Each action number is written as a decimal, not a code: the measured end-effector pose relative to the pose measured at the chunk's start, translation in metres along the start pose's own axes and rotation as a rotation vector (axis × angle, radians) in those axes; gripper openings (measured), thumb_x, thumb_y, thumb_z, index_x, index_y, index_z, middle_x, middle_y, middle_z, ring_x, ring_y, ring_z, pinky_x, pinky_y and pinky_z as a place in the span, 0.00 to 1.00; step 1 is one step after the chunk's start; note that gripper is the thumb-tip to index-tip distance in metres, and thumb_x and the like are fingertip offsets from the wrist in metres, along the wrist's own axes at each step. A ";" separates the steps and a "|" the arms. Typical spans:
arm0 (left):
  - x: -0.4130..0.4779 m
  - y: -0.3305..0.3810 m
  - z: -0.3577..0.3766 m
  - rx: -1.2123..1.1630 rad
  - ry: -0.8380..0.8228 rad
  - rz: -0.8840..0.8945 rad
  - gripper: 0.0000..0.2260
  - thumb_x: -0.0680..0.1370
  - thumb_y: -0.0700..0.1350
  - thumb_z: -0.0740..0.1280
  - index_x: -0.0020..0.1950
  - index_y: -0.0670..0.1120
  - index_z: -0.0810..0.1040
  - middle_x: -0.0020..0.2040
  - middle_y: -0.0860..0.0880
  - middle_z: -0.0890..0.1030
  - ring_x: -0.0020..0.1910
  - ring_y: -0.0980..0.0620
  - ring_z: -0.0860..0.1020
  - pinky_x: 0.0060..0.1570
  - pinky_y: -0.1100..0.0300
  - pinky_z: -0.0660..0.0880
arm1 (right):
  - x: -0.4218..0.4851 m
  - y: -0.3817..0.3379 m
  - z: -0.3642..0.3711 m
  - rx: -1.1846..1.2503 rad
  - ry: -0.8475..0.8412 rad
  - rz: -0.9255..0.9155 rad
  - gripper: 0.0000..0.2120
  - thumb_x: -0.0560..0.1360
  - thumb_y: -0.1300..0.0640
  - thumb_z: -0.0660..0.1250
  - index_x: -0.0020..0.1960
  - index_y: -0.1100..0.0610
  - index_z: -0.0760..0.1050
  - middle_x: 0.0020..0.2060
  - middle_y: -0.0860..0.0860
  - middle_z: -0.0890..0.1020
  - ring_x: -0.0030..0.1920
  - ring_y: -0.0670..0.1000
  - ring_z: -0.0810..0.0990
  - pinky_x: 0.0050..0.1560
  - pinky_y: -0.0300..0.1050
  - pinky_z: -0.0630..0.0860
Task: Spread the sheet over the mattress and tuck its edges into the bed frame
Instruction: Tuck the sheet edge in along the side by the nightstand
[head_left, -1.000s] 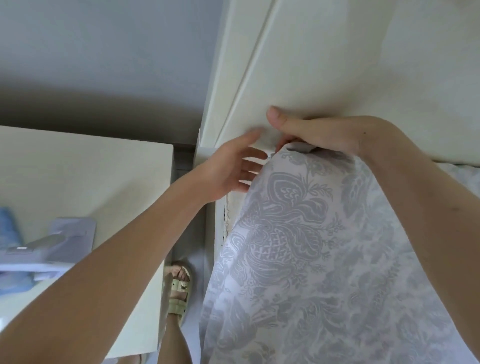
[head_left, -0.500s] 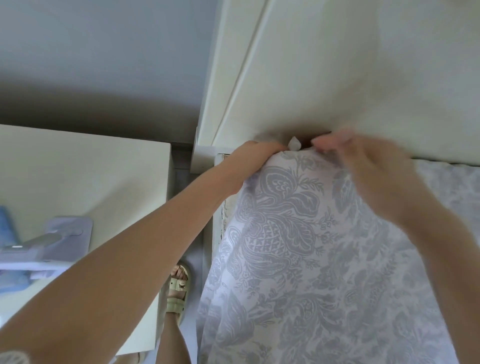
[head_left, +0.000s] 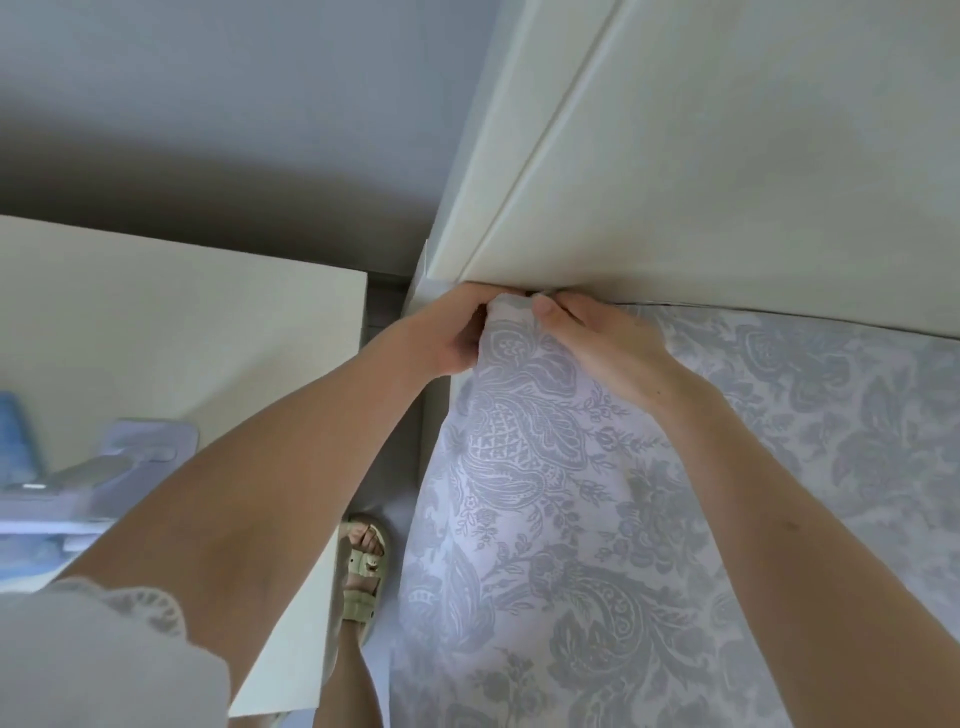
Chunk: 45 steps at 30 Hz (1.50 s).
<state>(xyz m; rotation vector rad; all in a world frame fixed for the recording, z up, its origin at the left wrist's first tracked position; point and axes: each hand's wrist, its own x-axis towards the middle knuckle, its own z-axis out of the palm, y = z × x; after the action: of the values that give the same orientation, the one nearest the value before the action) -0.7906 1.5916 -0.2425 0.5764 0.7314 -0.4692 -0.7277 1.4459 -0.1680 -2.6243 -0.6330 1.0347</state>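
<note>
A white sheet (head_left: 561, 499) with a grey floral pattern covers the mattress at the right and hangs down its left side. Its top-left corner is bunched right under the cream headboard (head_left: 701, 171) of the bed frame. My left hand (head_left: 447, 338) grips the sheet's corner from the left side, fingers curled around the fabric. My right hand (head_left: 602, 348) lies on top of the sheet with its fingertips pressing the edge into the gap at the headboard. The mattress itself is hidden under the sheet.
A cream bedside table (head_left: 171, 332) stands at the left, close to the bed, with a pale purple stand (head_left: 104, 467) and a blue item (head_left: 15, 441) on it. My sandalled foot (head_left: 363, 566) is on the floor in the narrow gap between table and bed.
My right hand came off the headboard and down onto the sheet's edge. My left hand closed on the corner, which now sits tight against the headboard.
</note>
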 end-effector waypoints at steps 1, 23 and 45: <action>-0.001 -0.002 -0.003 -0.122 0.047 -0.006 0.13 0.75 0.41 0.61 0.57 0.38 0.77 0.55 0.40 0.79 0.57 0.43 0.77 0.64 0.49 0.70 | 0.000 -0.001 0.001 -0.027 0.008 -0.002 0.25 0.75 0.31 0.46 0.60 0.42 0.72 0.56 0.42 0.78 0.61 0.49 0.73 0.55 0.41 0.62; -0.043 -0.116 -0.011 -0.201 0.210 -0.182 0.28 0.81 0.58 0.49 0.60 0.38 0.77 0.52 0.42 0.79 0.47 0.47 0.76 0.52 0.56 0.71 | -0.046 -0.041 0.022 -0.572 0.592 -0.535 0.12 0.78 0.50 0.59 0.48 0.53 0.80 0.48 0.51 0.84 0.47 0.57 0.81 0.61 0.59 0.69; -0.083 -0.207 -0.049 0.233 0.502 -0.088 0.25 0.80 0.58 0.49 0.53 0.43 0.78 0.52 0.42 0.80 0.55 0.44 0.77 0.60 0.51 0.73 | -0.045 -0.064 0.066 -1.003 0.045 -0.770 0.19 0.76 0.50 0.51 0.48 0.55 0.80 0.48 0.50 0.82 0.54 0.56 0.76 0.74 0.58 0.49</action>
<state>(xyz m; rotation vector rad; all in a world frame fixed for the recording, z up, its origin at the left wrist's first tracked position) -0.9892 1.4839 -0.2776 0.8999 1.1933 -0.5005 -0.8223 1.4848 -0.1653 -2.5612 -2.3783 0.4320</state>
